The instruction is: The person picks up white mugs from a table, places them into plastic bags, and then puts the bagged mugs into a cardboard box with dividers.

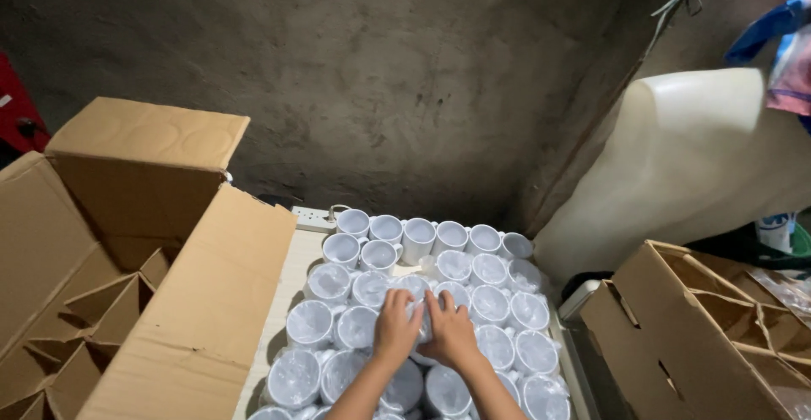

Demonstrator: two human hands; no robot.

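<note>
Many white mugs stand packed together on a pale surface, most with clear plastic wrap stuffed inside. My left hand and my right hand reach in from the bottom and close together around one plastic-wrapped mug in the middle of the group. Both hands press on its sides, with the fingers meeting over its top. The mugs in the back row look bare and upright.
A large open cardboard box with dividers stands at the left. Another divided cardboard box sits at the right. A white power strip lies behind the mugs. A cream plastic chair back leans by the dark wall.
</note>
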